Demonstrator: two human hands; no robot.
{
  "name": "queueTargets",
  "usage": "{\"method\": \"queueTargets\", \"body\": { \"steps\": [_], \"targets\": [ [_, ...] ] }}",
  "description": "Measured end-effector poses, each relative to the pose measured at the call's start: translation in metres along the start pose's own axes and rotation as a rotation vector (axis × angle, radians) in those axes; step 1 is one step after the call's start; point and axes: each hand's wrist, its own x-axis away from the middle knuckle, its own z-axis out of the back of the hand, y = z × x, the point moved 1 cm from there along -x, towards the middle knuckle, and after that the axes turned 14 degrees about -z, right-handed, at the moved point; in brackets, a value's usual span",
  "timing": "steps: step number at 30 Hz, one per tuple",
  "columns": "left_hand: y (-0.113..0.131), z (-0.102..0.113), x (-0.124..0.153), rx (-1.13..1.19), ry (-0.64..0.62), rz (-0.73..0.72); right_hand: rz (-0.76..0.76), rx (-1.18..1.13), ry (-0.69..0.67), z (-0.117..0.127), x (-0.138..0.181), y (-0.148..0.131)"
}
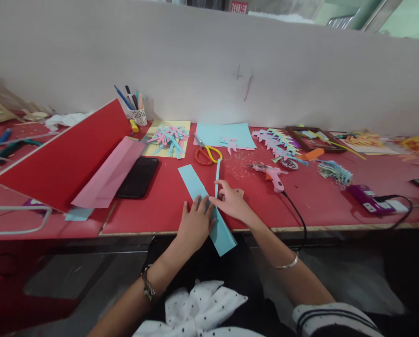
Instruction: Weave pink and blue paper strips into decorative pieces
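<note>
Nearest, at the bottom centre of the frame, a white bow (198,306) with black dots. Above, a left hand (195,222), open, fingers spread over a wide blue strip (223,236) slanting across the table edge at lower centre. Alongside, a right hand (230,201), half curled, thumb by the wide strip's edge, index finger at a narrow pale strip (218,169); cannot tell about any pinch.

Looks partway along, judging by cut pieces already heaped farther back; no clear cuts along the wide strip, so probably left to work.

At right, 1 purple box (367,199), pale labels too small to read. Right of centre, 1 pink glue gun (274,177). Left of centre, 1 black phone (139,178), no logo visible, beside folded pink paper (107,180), apparently uncut. At centre, scissors (207,148), set down.

Behind, upper left of centre, a pink-and-blue heap (169,139); upper centre, pink cutouts (230,143) on a blue sheet (214,132).

Farthest, at the top edge, 1 red sign (239,7), white characters too blurred to read.
</note>
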Motion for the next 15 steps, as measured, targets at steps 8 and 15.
{"method": "queueTargets", "body": {
  "steps": [8, 15],
  "targets": [
    [0.009, -0.001, -0.001, 0.002, 0.010, 0.065, -0.004, 0.068, 0.021, -0.004, 0.014, 0.012],
    [-0.001, -0.005, 0.010, 0.009, 0.024, -0.035, 0.063, 0.107, 0.102, 0.004, 0.022, 0.019]
  ]
}}
